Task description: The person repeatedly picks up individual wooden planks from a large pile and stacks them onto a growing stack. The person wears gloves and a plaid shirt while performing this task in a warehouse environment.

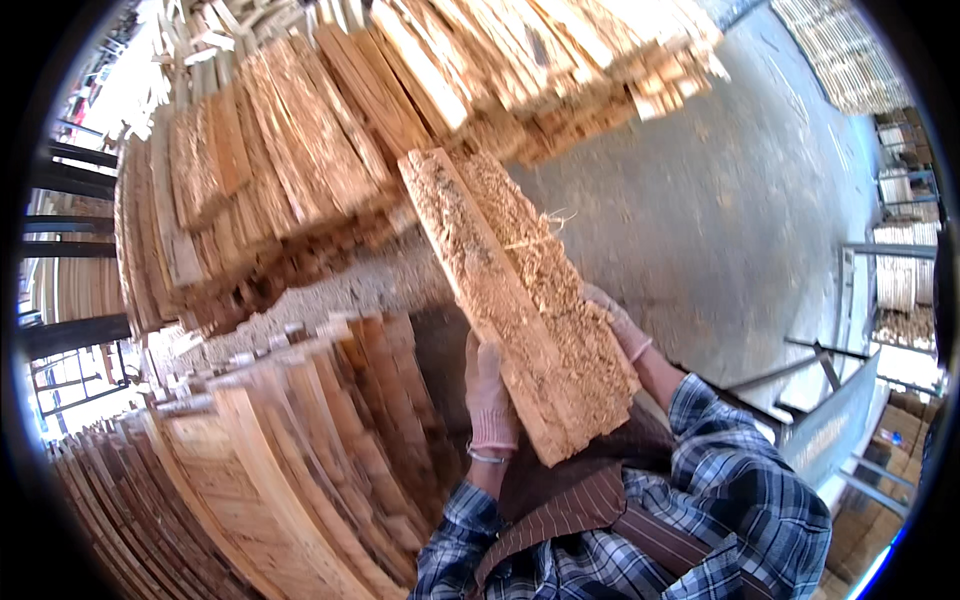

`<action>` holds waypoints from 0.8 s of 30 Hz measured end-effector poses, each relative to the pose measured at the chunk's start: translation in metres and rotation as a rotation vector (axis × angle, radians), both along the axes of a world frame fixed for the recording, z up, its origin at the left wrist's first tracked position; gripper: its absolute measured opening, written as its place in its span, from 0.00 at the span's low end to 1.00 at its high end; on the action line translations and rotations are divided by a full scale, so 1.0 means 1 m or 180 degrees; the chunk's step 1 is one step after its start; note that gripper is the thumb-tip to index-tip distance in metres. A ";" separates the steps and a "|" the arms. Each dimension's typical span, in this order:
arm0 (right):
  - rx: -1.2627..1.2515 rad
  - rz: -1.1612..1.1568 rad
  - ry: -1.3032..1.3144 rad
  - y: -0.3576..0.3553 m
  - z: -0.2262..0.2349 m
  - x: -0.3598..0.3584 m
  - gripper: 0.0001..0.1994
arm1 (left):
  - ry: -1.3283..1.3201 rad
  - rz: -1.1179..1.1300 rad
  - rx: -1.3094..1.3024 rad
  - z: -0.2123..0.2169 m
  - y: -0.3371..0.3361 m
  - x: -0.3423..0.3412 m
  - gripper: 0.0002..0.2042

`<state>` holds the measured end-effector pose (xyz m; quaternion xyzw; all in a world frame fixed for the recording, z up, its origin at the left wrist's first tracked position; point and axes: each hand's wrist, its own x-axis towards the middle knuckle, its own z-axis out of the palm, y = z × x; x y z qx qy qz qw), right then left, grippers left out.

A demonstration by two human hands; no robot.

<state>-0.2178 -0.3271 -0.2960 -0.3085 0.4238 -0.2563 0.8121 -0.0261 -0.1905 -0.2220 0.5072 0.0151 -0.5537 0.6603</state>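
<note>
Two rough wooden boards (500,290) lie together in front of my body, sloping up and away toward the far stack. One board is flatter; the other has a coarse, splintery face with loose fibres sticking out. My left hand (488,395), in a pale work glove, grips their left edge near the lower end, with its thumb along the side. On the right edge my right hand (617,322), also gloved, holds the boards; most of its fingers are hidden beneath. The far end of the boards comes close to the front of the stacked planks.
A large stack of rough planks (290,130) stands ahead and to the left. Upright boards (290,440) lean in rows at the lower left. Grey concrete floor (690,200) stretches to the right, with a metal frame (835,410) beside me and more stacked timber (845,50) beyond.
</note>
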 end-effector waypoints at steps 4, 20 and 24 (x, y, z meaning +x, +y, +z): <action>0.0633 0.0401 -0.0142 0.021 0.017 -0.036 0.22 | 0.0836 -0.0050 0.0244 -0.026 0.037 -0.038 0.35; -0.2601 0.3015 0.2205 -0.019 -0.156 -0.031 0.27 | 0.2251 0.0318 0.1007 -0.160 -0.014 -0.022 0.34; -0.2407 0.3044 0.2274 -0.021 -0.165 -0.028 0.29 | 0.2326 0.0348 0.1125 -0.157 -0.023 -0.013 0.33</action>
